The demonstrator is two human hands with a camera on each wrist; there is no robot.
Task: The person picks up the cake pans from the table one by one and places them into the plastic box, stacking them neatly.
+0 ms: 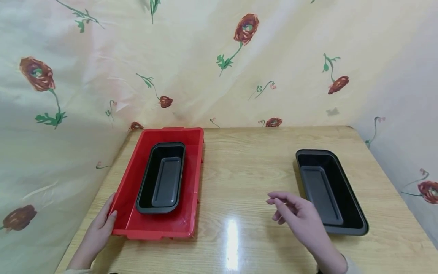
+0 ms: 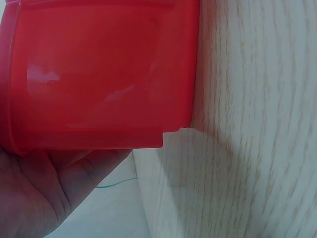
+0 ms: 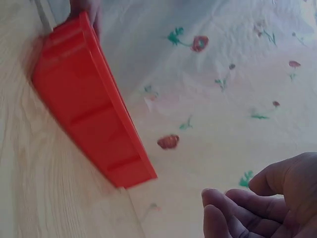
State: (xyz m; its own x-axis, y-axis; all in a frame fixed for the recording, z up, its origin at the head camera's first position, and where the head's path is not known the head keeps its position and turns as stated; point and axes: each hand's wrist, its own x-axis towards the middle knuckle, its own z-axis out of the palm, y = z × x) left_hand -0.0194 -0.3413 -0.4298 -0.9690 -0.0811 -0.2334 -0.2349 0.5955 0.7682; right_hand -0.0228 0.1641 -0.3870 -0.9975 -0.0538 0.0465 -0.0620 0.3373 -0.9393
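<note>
A red plastic tray (image 1: 187,222) sits at the left of the wooden table, with a black loaf pan (image 1: 167,182) lying inside it. My left hand (image 1: 98,225) grips the tray's near left corner, the thumb at the rim and the fingers along the outer left side. Up close in the left wrist view, the hand (image 2: 42,191) touches the tray's wall (image 2: 99,74). Over the table, my right hand (image 1: 301,219) holds nothing, its fingers loosely bent. Just right of that hand is a second, black loaf pan (image 1: 349,194), with nothing inside.
The pale wooden table (image 1: 246,167) spans the space between the tray and the right-hand pan. Flower-patterned sheeting (image 1: 191,57) rises behind the table and at both sides. A strip of light reflects off the table's near part.
</note>
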